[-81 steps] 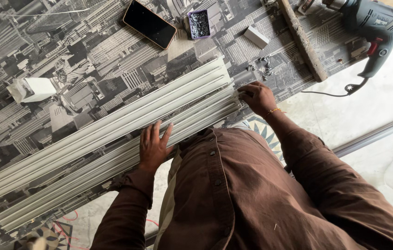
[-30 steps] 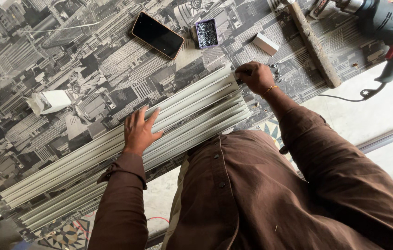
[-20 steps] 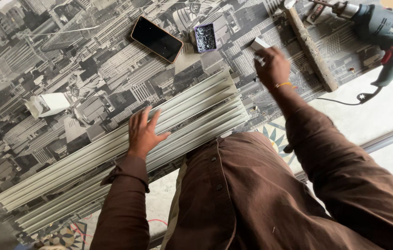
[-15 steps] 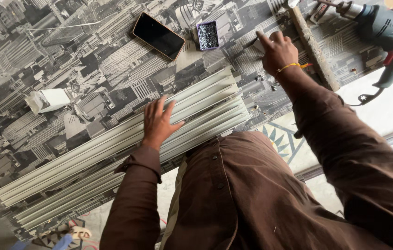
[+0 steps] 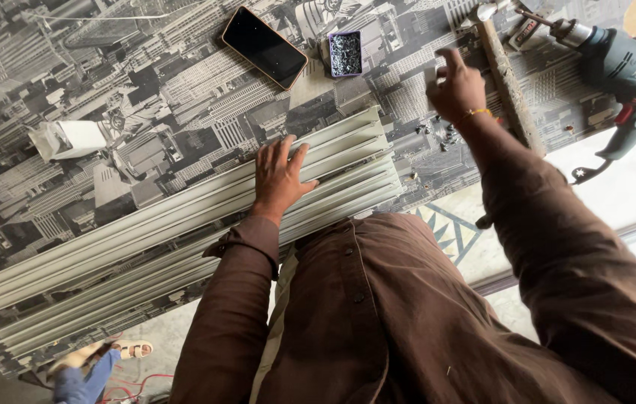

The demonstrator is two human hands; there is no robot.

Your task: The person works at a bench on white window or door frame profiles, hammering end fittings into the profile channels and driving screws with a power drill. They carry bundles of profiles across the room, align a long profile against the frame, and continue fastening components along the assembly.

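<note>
Item: pale grey ribbed profile lengths [image 5: 183,239], a bundle of long channelled strips lying side by side, diagonal across the worktop [image 5: 48,67], which is covered in a grey cityscape print. The near ends sit just in front of my body; the far ends run off toward the lower left. Surfaces look clean and straight, edges aligned, ridges running the full length.

Left hand [image 5: 279,176]: flat on top of the strips, fingers spread, pressing down, gripping nothing.

Right hand [image 5: 456,90]: raised over the worktop past the strip ends, fingers loosely curled and partly open. I cannot tell whether anything small is pinched in them. Beneath it lie scattered screws [image 5: 445,133].

Step in hand, as I judge it: steadying the bundle while the right hand goes for hardware or a tool. A next move would call for keeping the left palm firm so the strips do not slide apart.

Nearby: dark phone [image 5: 264,46], small box of screws [image 5: 345,54], wooden-handled hammer [image 5: 509,78], blue-grey power drill [image 5: 625,82], white block [image 5: 71,138].
</note>
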